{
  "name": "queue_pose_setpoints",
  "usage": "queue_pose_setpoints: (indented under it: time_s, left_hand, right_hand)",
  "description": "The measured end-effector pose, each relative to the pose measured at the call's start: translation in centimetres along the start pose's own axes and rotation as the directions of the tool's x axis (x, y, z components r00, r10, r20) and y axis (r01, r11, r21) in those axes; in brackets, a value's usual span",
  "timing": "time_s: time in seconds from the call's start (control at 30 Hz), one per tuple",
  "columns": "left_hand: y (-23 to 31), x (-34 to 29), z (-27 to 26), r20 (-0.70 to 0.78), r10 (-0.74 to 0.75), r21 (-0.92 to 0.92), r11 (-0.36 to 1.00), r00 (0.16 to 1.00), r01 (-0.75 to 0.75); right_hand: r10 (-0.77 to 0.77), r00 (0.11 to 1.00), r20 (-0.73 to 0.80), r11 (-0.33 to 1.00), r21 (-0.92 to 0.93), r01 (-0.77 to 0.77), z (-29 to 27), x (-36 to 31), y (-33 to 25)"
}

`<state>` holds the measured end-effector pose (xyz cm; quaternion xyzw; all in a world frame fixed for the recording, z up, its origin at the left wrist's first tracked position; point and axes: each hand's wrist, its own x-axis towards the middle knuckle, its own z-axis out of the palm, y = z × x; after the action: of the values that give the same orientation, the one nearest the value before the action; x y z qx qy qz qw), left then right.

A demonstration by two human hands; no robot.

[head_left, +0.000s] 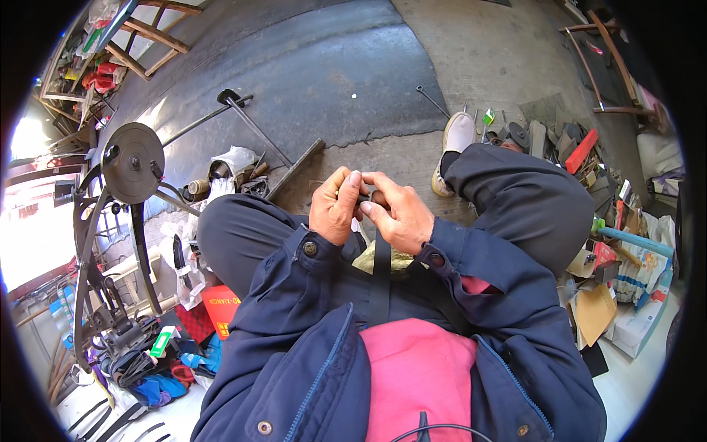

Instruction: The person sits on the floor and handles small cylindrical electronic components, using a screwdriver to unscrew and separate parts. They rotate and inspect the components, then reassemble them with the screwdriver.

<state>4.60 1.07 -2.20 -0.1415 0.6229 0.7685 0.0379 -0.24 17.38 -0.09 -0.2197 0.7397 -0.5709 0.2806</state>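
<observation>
Above my lap, my left hand (pixel 335 206) and my right hand (pixel 400 212) meet, with fingertips and thumbs closed together. Between them is a small dark piece (pixel 363 199), mostly covered by the fingers, so its kind cannot be made out. Both hands seem to grip it. A black strap (pixel 381 283) runs down from just below the right hand across my lap; whether it joins the piece is not clear. Behind the strap, a yellowish cloth (pixel 398 259) lies between my thighs.
A black hand-cranked machine with a round wheel (pixel 133 163) stands at the left. Below it are tools, bags and a red box (pixel 220 309). Scraps and a red strip (pixel 582 151) lie at the right, near a cardboard piece (pixel 593 313). A metal stand (pixel 258 132) is ahead.
</observation>
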Motion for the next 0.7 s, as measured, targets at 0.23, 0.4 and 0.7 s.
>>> queue_pose_setpoints:
  time_s: [0.23, 0.4, 0.7]
  left_hand:
    - [0.8, 0.0, -0.3, -0.008, -0.036, -0.061, 0.998, 0.999, 0.036]
    - [0.4, 0.1, -0.2, -0.027, -0.024, -0.106, 0.994, 0.999, 0.021]
    - [0.9, 0.6, -2.7, -0.297, -0.081, -0.151, 0.988, 0.951, 0.037]
  right_hand:
    - [0.013, 1.0, -0.017, 0.998, 0.067, -0.012, 0.5, 0.1, 0.6]
    - [0.003, 1.0, -0.027, 0.997, 0.082, -0.001, 0.7, 0.2, 1.4]
    - [0.065, 0.958, -0.279, 0.992, 0.119, -0.033, -1.7, 1.0, 1.5]
